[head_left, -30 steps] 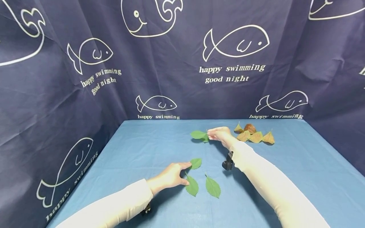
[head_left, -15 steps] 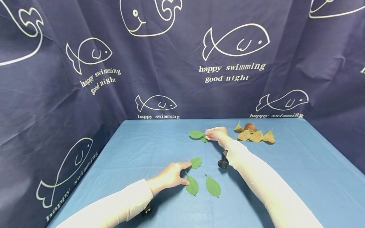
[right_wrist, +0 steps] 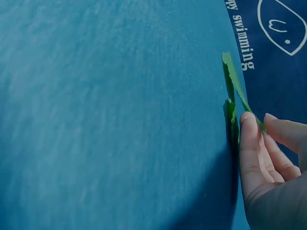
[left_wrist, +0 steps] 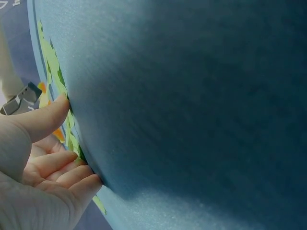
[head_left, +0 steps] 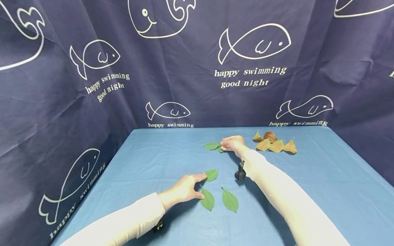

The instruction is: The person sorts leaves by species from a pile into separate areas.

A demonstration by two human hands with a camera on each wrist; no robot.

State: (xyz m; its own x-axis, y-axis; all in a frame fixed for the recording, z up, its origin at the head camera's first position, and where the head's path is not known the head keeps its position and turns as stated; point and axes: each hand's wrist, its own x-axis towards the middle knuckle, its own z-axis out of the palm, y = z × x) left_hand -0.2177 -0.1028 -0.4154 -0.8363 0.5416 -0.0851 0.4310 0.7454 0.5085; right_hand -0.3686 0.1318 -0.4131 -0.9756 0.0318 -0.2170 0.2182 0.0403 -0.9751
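In the head view my right hand (head_left: 233, 144) pinches a green leaf (head_left: 211, 146) by its stem end near the back of the table. The right wrist view shows that leaf (right_wrist: 232, 72) tilted above the cloth, held between thumb and fingers. Below it lies another green leaf (head_left: 220, 149), partly hidden by the hand. Nearer the front, my left hand (head_left: 186, 188) rests its extended fingertips at the edge of one green leaf (head_left: 211, 175) and its thumb on a second leaf (head_left: 207, 199). A third leaf (head_left: 230, 200) lies just to the right, untouched.
At the back right sit several yellow-brown leaves (head_left: 277, 146) and a reddish-brown leaf (head_left: 270, 136). Blue cloth (head_left: 323, 177) covers the table. Dark blue curtains (head_left: 197, 85) with white fish stand behind and at the sides.
My right hand has shifted slightly left with the pinched leaf, which now looks lower and flatter. My left hand and the front leaves have stayed in place.
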